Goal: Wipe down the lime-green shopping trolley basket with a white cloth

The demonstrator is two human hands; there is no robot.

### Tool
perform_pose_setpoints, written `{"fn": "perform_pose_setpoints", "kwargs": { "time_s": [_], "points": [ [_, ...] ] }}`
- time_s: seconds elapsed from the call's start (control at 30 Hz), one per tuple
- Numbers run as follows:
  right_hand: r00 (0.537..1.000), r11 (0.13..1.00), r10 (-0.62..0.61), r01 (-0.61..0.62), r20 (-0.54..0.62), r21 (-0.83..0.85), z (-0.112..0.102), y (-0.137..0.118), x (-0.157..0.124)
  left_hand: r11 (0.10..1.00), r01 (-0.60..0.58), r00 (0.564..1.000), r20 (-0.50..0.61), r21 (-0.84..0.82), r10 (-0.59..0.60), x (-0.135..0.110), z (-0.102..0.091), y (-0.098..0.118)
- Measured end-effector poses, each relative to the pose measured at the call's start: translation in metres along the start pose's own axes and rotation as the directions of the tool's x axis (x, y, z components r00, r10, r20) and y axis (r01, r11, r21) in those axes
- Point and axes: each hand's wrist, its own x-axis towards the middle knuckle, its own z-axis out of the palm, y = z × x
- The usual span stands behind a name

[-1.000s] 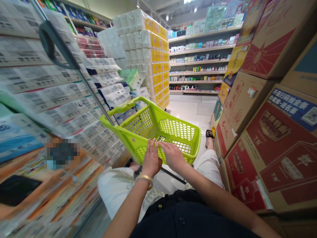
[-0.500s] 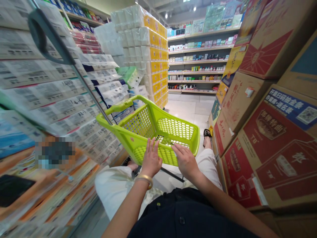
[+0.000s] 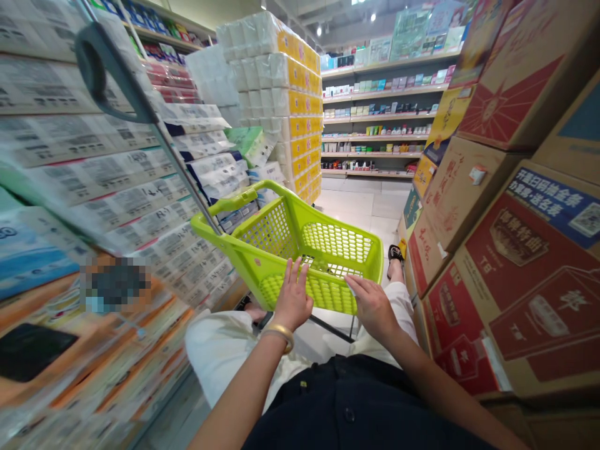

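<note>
A lime-green plastic shopping basket [image 3: 290, 225] on a wheeled frame stands in front of my legs, with a grey pull handle [image 3: 105, 81] rising at the upper left. My left hand [image 3: 293, 300], a gold bangle on its wrist, rests on the basket's near rim with the fingers stretched up and apart. My right hand [image 3: 372, 306] lies flat against the near right side of the basket, fingers extended and holding nothing. The inside of the basket shows only its mesh walls and floor.
Stacked tissue packs [image 3: 117, 181] fill the shelves close on my left. Toilet-roll bales [image 3: 276, 81] stand tall ahead. Red and brown cardboard cartons [image 3: 506, 237] wall the right side. A tiled aisle [image 3: 365, 206] leads to far product shelves [image 3: 375, 112].
My right hand has slid from beside the left hand along the rim to the basket's right side. The left hand stays on the rim. The view shifted slightly.
</note>
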Motion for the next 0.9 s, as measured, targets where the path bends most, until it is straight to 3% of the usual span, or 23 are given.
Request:
{"fn": "perform_pose_setpoints", "kwargs": {
  "time_s": [0.33, 0.57, 0.7, 0.9],
  "points": [
    [0.989, 0.998, 0.026, -0.034, -0.148, -0.056, -0.003, 0.024, 0.001, 1.000, -0.025, 0.990, 0.141, 0.007, 0.024, 0.017, 0.009, 0.016],
    [0.982, 0.995, 0.018, -0.035, -0.188, -0.088, -0.002, 0.023, -0.002, 0.997, 0.004, 0.974, 0.225, 0.075, -0.020, 0.028, -0.002, 0.017],
    [0.983, 0.996, 0.017, -0.032, -0.180, -0.078, 0.002, 0.016, -0.004, 0.993, 0.044, 0.959, 0.273, 0.112, -0.073, 0.035, -0.010, 0.013],
    [0.995, 0.999, -0.010, 0.006, -0.098, -0.045, 0.008, 0.002, -0.007, 0.979, 0.091, 0.960, 0.246, 0.185, -0.136, 0.036, -0.017, 0.006]
  ]
}}
